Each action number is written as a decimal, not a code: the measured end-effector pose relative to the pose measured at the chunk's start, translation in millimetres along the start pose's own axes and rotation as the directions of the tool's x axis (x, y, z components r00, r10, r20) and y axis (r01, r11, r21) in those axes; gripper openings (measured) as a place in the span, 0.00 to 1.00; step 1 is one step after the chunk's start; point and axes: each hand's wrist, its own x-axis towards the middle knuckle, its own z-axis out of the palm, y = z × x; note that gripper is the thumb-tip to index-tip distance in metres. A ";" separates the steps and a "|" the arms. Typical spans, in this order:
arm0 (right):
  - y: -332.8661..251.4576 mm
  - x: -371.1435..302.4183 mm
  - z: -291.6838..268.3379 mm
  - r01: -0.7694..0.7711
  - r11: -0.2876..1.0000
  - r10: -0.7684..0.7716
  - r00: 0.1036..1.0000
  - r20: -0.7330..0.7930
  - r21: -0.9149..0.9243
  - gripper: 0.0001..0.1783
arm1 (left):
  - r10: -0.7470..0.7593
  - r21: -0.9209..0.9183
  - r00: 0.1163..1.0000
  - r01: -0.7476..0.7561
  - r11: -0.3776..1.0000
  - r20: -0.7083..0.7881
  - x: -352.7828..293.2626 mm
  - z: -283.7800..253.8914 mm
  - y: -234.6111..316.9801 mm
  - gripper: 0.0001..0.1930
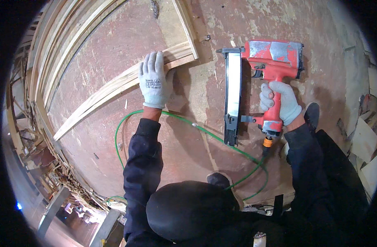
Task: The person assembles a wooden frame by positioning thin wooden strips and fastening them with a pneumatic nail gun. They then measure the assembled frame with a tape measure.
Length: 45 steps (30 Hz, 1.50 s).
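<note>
My left hand point(154, 82), in a pale work glove, lies across the right end of some long, stacked wooden strips point(110, 88). Its fingers reach over their far edge and its thumb is hidden. Another wooden strip point(186, 26) meets them at a corner just beyond the hand. My right hand point(282, 102), gloved too, is wrapped round the grip of a red pneumatic nail gun point(274, 57). The gun's long magazine point(233, 86) points along its left side, and its nose is to the right of the wood corner, apart from it. An orange air fitting point(267, 142) sits below the grip.
A green air hose point(221, 142) loops over the worn reddish work surface point(188, 156). More long wooden strips point(67, 45) lie at the far left. Scrap wood point(65, 177) is heaped beyond the left edge, with pale board offcuts point(365, 140) at the right.
</note>
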 end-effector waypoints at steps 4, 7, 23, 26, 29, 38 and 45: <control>7.3 8.4 -5.4 -0.018 0.999 0.019 0.999 0.029 -0.046 0.17 | 0.008 -0.045 0.995 -0.013 0.999 -0.102 -7.5 11.9 -4.4 0.28; 7.0 12.3 -5.0 -0.018 0.998 0.019 1.000 0.021 -0.062 0.17 | -0.010 -0.067 0.991 0.001 0.998 -0.130 -9.3 15.8 -4.0 0.23; 2.9 31.5 -17.2 -0.134 0.990 0.139 0.965 0.223 -0.036 0.14 | 0.003 -0.099 0.990 -0.017 0.995 -0.144 -9.2 16.7 -6.3 0.22; 3.4 33.0 -18.3 -0.144 0.989 0.148 0.962 0.229 -0.034 0.13 | 0.000 -0.102 0.991 -0.014 0.995 -0.137 -8.3 16.4 -6.5 0.21; 4.0 33.9 -19.3 -0.143 0.989 0.147 0.963 0.225 -0.035 0.13 | 0.006 -0.103 0.991 -0.020 0.995 -0.132 -7.6 15.1 -6.4 0.21; 5.2 36.5 -21.7 -0.147 0.989 0.147 0.954 0.260 -0.021 0.13 | 0.014 -0.115 0.991 -0.029 0.993 -0.132 -5.3 13.5 -7.6 0.20; 3.9 36.4 -20.6 -0.149 0.988 0.154 0.961 0.231 -0.041 0.13 | 0.014 -0.107 0.991 -0.029 0.994 -0.133 -4.7 11.8 -6.6 0.19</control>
